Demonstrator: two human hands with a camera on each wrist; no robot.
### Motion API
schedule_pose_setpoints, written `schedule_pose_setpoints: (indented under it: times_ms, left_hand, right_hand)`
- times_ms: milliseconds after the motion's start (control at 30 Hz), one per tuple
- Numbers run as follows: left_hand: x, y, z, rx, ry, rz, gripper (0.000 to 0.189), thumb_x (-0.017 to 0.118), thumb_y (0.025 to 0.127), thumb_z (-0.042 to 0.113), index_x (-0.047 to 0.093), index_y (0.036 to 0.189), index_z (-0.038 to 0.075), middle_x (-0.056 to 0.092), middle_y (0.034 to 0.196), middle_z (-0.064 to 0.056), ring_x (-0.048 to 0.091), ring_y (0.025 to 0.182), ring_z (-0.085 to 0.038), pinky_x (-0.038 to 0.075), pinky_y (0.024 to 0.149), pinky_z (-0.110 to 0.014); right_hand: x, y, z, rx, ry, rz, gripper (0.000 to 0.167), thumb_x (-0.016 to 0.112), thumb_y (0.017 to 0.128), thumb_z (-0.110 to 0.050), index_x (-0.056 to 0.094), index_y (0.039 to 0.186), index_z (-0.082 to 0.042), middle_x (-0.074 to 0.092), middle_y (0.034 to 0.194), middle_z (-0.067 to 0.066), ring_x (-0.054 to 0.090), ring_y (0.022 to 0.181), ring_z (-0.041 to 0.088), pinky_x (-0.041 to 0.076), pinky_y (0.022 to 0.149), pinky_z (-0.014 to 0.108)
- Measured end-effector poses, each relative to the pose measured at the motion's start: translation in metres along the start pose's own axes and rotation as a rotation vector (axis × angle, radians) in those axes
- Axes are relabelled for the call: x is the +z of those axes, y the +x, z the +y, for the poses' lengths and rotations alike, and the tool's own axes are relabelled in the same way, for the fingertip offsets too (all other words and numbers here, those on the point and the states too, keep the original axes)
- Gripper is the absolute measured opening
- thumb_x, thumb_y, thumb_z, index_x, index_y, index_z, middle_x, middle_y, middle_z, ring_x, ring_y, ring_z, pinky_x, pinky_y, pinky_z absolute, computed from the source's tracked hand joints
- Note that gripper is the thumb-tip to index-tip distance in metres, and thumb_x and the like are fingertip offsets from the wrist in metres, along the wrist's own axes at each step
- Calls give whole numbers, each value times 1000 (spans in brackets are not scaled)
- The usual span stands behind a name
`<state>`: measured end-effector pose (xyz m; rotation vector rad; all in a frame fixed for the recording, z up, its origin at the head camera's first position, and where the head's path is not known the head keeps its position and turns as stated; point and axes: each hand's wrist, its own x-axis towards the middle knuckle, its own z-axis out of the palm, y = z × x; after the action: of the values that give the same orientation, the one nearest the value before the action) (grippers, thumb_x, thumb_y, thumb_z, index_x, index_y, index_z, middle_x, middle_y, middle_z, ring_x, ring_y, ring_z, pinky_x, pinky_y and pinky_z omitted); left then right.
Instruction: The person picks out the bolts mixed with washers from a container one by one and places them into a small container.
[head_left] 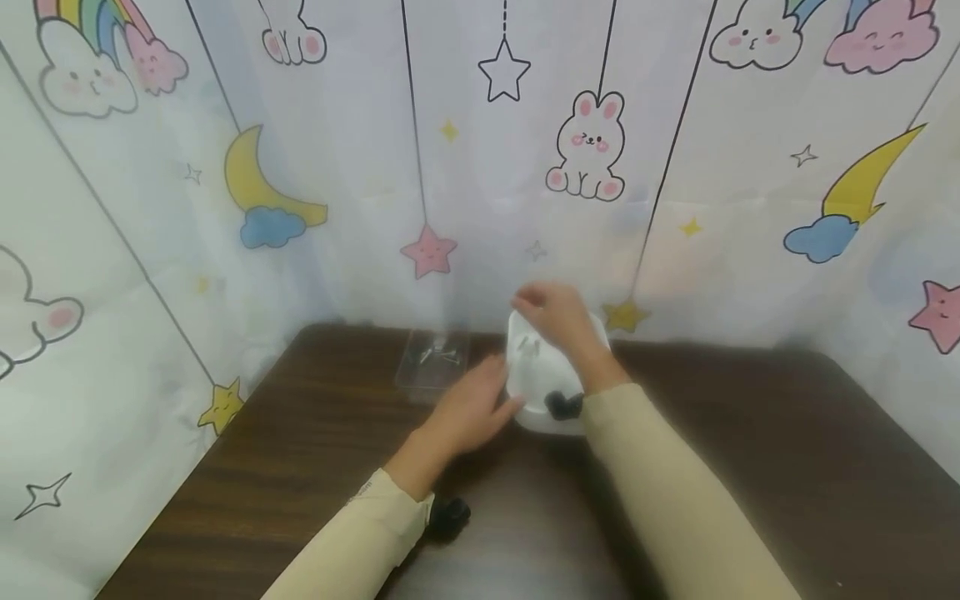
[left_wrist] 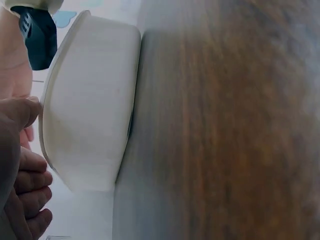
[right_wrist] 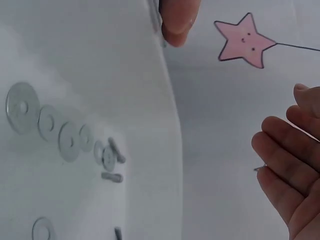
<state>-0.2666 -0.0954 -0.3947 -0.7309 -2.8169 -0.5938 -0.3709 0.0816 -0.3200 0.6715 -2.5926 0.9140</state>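
A white plastic tub (head_left: 555, 383) stands near the back of the table, with washers (right_wrist: 68, 141) and short screws (right_wrist: 114, 177) on its floor. My left hand (head_left: 471, 407) rests against the tub's left front corner. Its thumb touches the rim in the left wrist view, while the other fingers lie along the side. Over the tub's far left part hovers my right hand (head_left: 557, 318), fingers bent loosely, thumb close to the index finger. Nothing shows between them. Left of the tub sits a clear plastic box (head_left: 411, 372) with several screws (head_left: 441, 356) in it.
A dark wood table (head_left: 315, 467) stretches around the containers. Behind it hangs a white curtain (head_left: 360, 150) printed with stars, moons and rabbits. Black wrist cameras (head_left: 448, 520) are strapped under both sleeves; the right one (head_left: 562, 405) hangs over the tub's front.
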Motion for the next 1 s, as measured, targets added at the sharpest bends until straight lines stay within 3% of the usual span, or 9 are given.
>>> schedule_pose_setpoints:
  times_ms: [300,600,733,867,1000]
  left_hand:
    - [2,3,1,0,16,-32,70,35,101,58,26,157,16,31,160,-11,32,146,-31,29,119,-49]
    - [0,4,-2,3,40,-42,66,41,101,54,34,152,14,40,155,-11,42,140,-28,35,116,-46]
    - [1,5,-3,4,37,-48,67,39,101,54,33,153,12,38,157,-11,39,142,-29,33,118,-47]
    - [1,5,-2,-2,41,-64,69,39,102,54,31,154,10,34,158,-12,35,145,-30,30,119,-47]
    - [-1,4,1,-11,37,-75,68,41,102,51,29,155,10,32,159,-12,33,145,-30,28,120,-46]
  right_hand:
    - [1,7,13,131,39,-119,33,63,95,-30,69,116,-5,70,116,15,64,109,32,50,101,47]
    - [11,14,31,239,35,-228,37,63,95,-27,65,121,0,67,120,19,62,111,35,49,101,50]
    - [11,15,40,302,55,-266,37,64,94,-27,65,119,0,67,119,20,62,109,37,50,99,51]
    - [12,17,49,344,14,-325,34,66,92,-25,67,116,-1,68,115,19,64,105,35,53,94,49]
    - [14,19,54,380,-68,-434,32,69,89,-20,69,114,0,70,110,18,67,98,31,57,87,43]
